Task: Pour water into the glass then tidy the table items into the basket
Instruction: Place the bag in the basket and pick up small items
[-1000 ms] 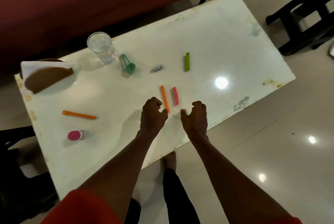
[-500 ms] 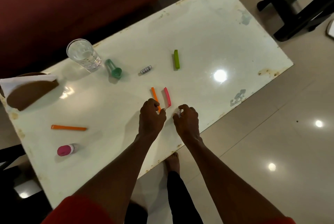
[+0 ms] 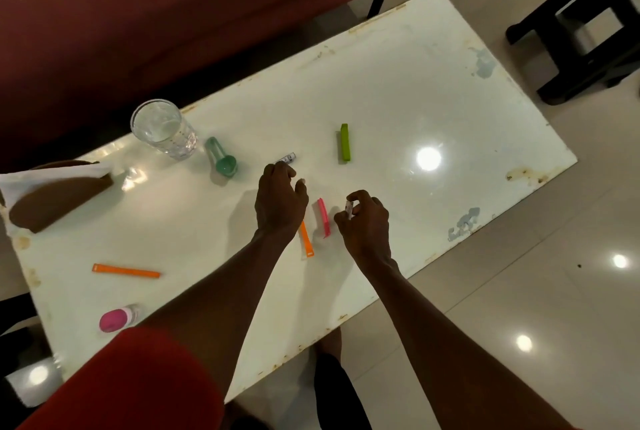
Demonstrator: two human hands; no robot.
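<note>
A glass [image 3: 161, 128] holding water stands at the table's far left. My left hand [image 3: 280, 201] hovers with loosely curled fingers, its fingertips right by a small grey labelled cylinder [image 3: 288, 156]; I see nothing in it. My right hand [image 3: 365, 221] pinches a small white item [image 3: 349, 210] just above the table. Between the hands lie a pink clip [image 3: 324, 216] and an orange clip [image 3: 307, 240], the latter partly under my left wrist. A brown basket-like container [image 3: 59, 202] with a white lining sits at the left edge.
On the white table [image 3: 433, 90] also lie a green scoop [image 3: 222, 161], a green clip [image 3: 344, 142], a long orange stick [image 3: 126, 271] and a pink-capped bottle [image 3: 116, 319]. A dark red sofa [image 3: 173, 13] runs behind. Black furniture [image 3: 588, 31] stands at the right.
My left hand moved forward from the orange clip to the small grey cylinder. My right hand lifted the small white item off the table and shifted slightly right.
</note>
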